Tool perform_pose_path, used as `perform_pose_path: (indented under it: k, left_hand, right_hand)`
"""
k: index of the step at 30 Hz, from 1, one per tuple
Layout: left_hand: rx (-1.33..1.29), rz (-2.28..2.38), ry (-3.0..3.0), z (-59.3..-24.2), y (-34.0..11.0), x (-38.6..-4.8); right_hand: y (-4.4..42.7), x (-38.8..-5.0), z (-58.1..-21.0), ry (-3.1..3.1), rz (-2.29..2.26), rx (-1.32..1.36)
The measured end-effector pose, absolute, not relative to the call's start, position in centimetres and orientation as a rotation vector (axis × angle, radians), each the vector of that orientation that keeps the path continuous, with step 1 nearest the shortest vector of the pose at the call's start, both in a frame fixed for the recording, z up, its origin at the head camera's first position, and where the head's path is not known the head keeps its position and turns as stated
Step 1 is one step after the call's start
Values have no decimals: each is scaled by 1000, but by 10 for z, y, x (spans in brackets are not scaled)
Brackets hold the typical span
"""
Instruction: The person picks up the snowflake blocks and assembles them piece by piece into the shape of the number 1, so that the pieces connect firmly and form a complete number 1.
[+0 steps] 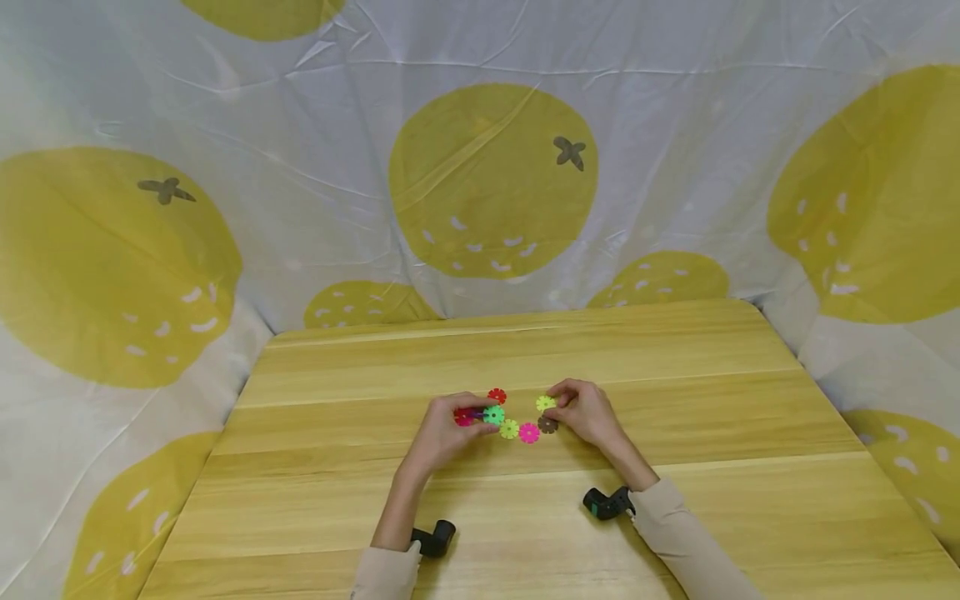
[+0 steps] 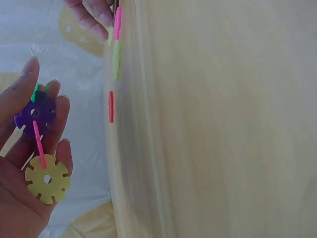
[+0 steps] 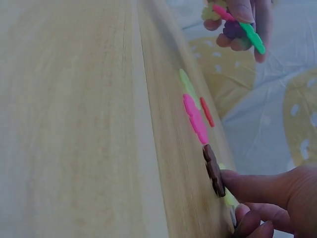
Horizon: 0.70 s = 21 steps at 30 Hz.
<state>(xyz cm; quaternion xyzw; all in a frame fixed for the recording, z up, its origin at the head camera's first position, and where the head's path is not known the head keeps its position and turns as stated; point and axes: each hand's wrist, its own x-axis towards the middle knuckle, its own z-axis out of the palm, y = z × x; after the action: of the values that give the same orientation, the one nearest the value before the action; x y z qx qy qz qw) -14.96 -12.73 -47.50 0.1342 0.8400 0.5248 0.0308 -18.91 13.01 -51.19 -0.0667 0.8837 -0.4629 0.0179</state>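
"Beige sleeves point(image 1: 386, 575) on both arms, reaching in over the wooden bench point(image 1: 315, 475). How are the hands set?"

"Turned in toward each other. The left hand point(image 1: 442, 425) curves with its palm facing inward, its grip clamped on a string of notched discs by the green disc point(image 1: 487, 419). The right hand point(image 1: 588, 412) bends low, its grip pinching the lemon disc point(image 1: 543, 403) between thumb and forefinger."

"From the head view I can't make out that whole string."

"No, the left fingers cover part of it. The left wrist view gives more: a purple disc point(image 2: 44, 105) next to the green, then a pink link point(image 2: 38, 141) seen edge-on, then a pale yellow disc point(image 2: 34, 181) over the palm."

"And the right wrist view?"

"There the right thumb comes right up to the brown disc point(image 3: 213, 171) and hides much of the lemon one. The pieces on the bench show only their edges; the head view shows their faces."

"What else lies about?"

"A lime disc point(image 1: 509, 430) and a hot-pink disc point(image 1: 528, 432) curve round to the brown one; I can't tell whether they're linked. A red disc point(image 1: 495, 395) sits near the left fingertips. Pale cloth point(image 1: 300, 125) with yellow fruit hangs behind."
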Motion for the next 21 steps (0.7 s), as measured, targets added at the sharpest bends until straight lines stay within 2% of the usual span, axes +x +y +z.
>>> perform_pose_path:
  k: [6, 21]
  left_hand:
    - [416, 1602, 2597, -475, -124, -149]
    - [449, 1583, 2613, -473, -121, -150]
  right_hand:
    - [129, -184, -513, 2796, -1406, -184]
    - [131, -183, -516, 2509, -1718, -274]
